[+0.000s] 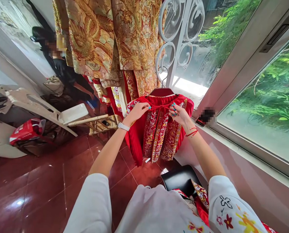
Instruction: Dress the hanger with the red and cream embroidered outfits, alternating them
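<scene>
A pleated red skirt (134,145) with gold and silver embroidered panels hangs in front of me from a dark red hanger (162,92). Across its gathered waist runs a thin red cord (159,106), with what looks like a knot or crossing near the middle. On the left of the waist, my left hand (140,111) pinches one part of the cord between thumb and fingers. Opposite it, my right hand (179,114) has its fingers curled around the other part. The exact grip at both fingertips is small and partly hidden.
Gold embroidered garments (93,42) hang behind the skirt, beside a white scrolled metal grille (177,32). A window ledge (232,147) runs along the right. Below are a black chair (180,178) and red fabric. At left stand a bamboo stool (100,124) and a person (64,72).
</scene>
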Available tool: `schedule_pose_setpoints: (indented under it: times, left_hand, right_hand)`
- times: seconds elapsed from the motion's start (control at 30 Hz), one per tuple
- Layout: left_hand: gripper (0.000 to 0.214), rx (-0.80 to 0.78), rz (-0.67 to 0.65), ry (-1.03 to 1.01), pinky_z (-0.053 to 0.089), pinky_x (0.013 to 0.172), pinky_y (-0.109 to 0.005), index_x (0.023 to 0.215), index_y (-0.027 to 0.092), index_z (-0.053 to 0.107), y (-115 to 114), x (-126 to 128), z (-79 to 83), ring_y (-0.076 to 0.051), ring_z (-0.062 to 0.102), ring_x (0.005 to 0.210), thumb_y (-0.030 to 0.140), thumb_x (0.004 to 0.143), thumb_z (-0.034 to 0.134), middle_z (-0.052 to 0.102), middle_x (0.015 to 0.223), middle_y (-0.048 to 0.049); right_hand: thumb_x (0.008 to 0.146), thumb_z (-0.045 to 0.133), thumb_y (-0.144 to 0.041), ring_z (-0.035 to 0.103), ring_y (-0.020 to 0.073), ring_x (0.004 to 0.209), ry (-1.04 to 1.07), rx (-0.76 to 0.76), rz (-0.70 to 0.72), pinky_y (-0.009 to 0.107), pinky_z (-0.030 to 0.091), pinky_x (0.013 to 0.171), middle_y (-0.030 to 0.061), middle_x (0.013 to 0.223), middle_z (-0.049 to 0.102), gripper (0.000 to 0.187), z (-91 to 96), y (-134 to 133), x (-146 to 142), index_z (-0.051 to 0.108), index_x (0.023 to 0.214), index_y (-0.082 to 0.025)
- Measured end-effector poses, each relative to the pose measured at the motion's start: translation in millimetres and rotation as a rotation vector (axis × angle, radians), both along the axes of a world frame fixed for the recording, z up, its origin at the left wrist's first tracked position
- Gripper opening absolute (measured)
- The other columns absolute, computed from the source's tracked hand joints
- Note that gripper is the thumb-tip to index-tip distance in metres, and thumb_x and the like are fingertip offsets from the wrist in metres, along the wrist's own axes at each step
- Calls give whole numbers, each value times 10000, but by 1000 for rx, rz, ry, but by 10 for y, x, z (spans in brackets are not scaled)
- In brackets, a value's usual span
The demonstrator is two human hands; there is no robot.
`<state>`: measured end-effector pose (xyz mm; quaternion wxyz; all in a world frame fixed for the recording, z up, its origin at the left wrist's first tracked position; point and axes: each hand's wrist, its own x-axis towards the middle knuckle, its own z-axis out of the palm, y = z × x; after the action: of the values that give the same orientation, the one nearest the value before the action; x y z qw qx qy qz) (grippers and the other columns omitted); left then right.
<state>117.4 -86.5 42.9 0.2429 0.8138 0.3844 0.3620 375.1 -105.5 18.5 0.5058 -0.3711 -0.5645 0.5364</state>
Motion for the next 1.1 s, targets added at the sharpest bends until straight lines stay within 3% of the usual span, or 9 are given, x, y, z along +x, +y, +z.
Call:
schedule_pose_setpoints:
  times: [0.13, 0.2, 0.4, 0.5, 0.63, 0.8, 0.9, 1.0, 1.1]
  left_hand:
    - [214, 76, 49, 55, 394, 741, -301, 826, 161, 660, -43, -36, 8, -174, 547, 707, 272, 939, 516, 660, 765, -30]
    - [221, 109, 53, 85, 402, 761, -310, 832, 164, 670, -34, -75, 4, -181, 558, 710, 266, 943, 507, 670, 774, -36]
    - [210, 169, 26, 153, 412, 824, -323, 841, 181, 691, -34, -151, 9, -191, 583, 738, 234, 941, 513, 686, 789, -35]
    - [210, 167, 33, 151, 409, 831, -327, 825, 181, 691, -72, -155, 5, -188, 578, 728, 228, 940, 522, 685, 789, -37]
    - [219, 80, 39, 67, 422, 801, -316, 821, 172, 698, -101, -151, -31, -185, 587, 749, 261, 936, 535, 694, 813, -46]
    - [197, -146, -104, -40, 435, 732, -286, 936, 160, 728, -30, -197, -58, -159, 578, 746, 320, 882, 627, 701, 847, -46]
    - [210, -196, -106, -39, 420, 676, -272, 932, 155, 737, -15, -243, -58, -149, 564, 700, 319, 883, 615, 697, 810, -45]
    - [179, -102, -28, 2, 428, 710, -283, 851, 163, 737, -88, -261, -48, -170, 597, 755, 273, 883, 599, 722, 841, -57]
    - [178, -45, 14, 85, 436, 736, -300, 881, 167, 743, -205, -240, -2, -178, 599, 739, 242, 895, 581, 724, 835, -53]
  right_hand:
    - [812, 625, -595, 275, 128, 531, -103, 25, 86, 285, 352, 523, -47, 646, 321, 440, 41, -46, 131, 356, 723, -258]
    - [832, 597, -595, 339, 133, 542, -262, 91, 99, 290, 355, 553, -35, 652, 396, 394, 78, -37, 241, 424, 748, -250]
    - [921, 470, -285, 513, 206, 624, -1195, 505, -216, 326, 293, 635, 48, 714, 645, 190, 290, 34, 544, 648, 950, -222]
    - [915, 452, -179, 559, 225, 669, -1398, 582, -313, 333, 270, 627, 87, 816, 713, 241, 330, -40, 578, 671, 1001, -232]
    - [950, 456, -247, 537, 205, 631, -1269, 515, -311, 319, 282, 595, 71, 769, 692, 217, 236, -183, 598, 665, 1003, -223]
    - [933, 496, -495, 480, 153, 586, -742, 329, -43, 282, 342, 565, 8, 674, 599, 333, 85, -189, 620, 637, 901, -194]
    - [909, 532, -521, 528, 164, 617, -664, 346, -191, 280, 367, 566, 35, 726, 652, 348, 30, -204, 567, 657, 902, -196]
    - [929, 541, -402, 603, 213, 717, -897, 449, -436, 310, 393, 606, 83, 856, 719, 241, 20, -280, 518, 694, 917, -216]
    - [949, 538, -362, 624, 220, 693, -912, 443, -398, 329, 419, 605, 86, 858, 722, 217, 64, -328, 511, 700, 1018, -235]
